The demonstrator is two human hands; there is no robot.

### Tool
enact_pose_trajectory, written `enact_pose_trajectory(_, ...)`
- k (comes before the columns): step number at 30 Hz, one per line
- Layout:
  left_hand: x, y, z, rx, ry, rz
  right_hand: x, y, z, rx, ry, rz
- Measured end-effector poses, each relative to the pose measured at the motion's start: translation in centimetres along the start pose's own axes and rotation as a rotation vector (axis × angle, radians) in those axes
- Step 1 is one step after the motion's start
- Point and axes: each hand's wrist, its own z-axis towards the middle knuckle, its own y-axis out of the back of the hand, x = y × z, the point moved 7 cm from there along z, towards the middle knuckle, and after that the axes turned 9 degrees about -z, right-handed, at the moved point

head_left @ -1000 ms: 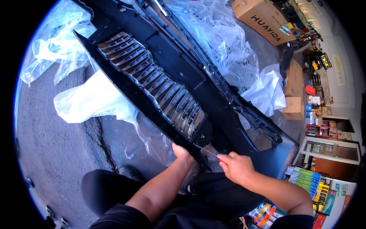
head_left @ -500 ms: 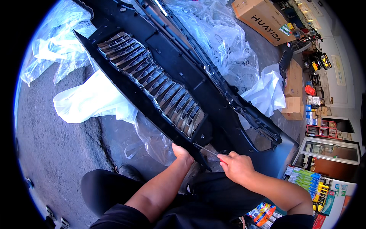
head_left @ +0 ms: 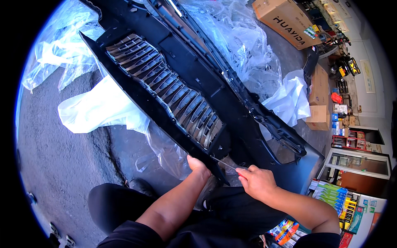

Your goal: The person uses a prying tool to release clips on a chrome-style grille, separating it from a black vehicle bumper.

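Dark trousers [head_left: 248, 206] occupy the lower centre, and a dark shoe [head_left: 140, 186] is placed beside the person's left knee. The right hand [head_left: 258, 182] is closed around the red handle of a screwdriver [head_left: 227, 164]. The slim metal shaft points up and to the left, and its tip meets the lower end of a black bumper [head_left: 198, 74]. The left hand [head_left: 198, 166] is in contact with the near edge of the same part, just left of the tip; its fingers are hidden behind the edge, so how firmly they close cannot be told.

The bumper lies diagonally across the middle, from upper left to lower right. A slatted grille [head_left: 165, 87] with a metallic finish is set along its near side, its lower end close to both hands.

A translucent white sheet [head_left: 99, 107] lies to the left of the bumper, on rough grey ground [head_left: 62, 153]. Clear plastic film [head_left: 235, 45] is spread beyond the bumper's far side. Farther right are a large cardboard box [head_left: 285, 20], smaller cartons [head_left: 318, 84] and stacked packages [head_left: 335, 196] in green, blue and yellow, with a white-framed glazed door [head_left: 359, 162] behind
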Motion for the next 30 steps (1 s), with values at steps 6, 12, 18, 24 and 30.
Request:
enact_pose_trajectory(6,-0.1,-0.2,-0.2,0.032,0.005,-0.032,-0.1,0.2,0.2,0.001,0.011,-0.011)
enact_pose_trajectory(12,-0.2,-0.3,-0.2,0.029,-0.005,-0.013,0.4,-0.2,-0.1,0.024,0.069,-0.084)
enact_pose_trajectory(18,0.0,-0.3,-0.6,0.022,0.025,0.0,0.7,-1.2,-0.8,0.021,0.173,-0.217)
enact_pose_trajectory(24,0.0,-0.1,0.2,0.026,0.012,-0.011,1.0,-1.4,-1.7,-0.037,0.187,-0.241)
enact_pose_trajectory(30,0.0,-0.6,-1.1,0.002,0.016,-0.031,0.7,-1.7,-2.1,-0.063,0.136,-0.175)
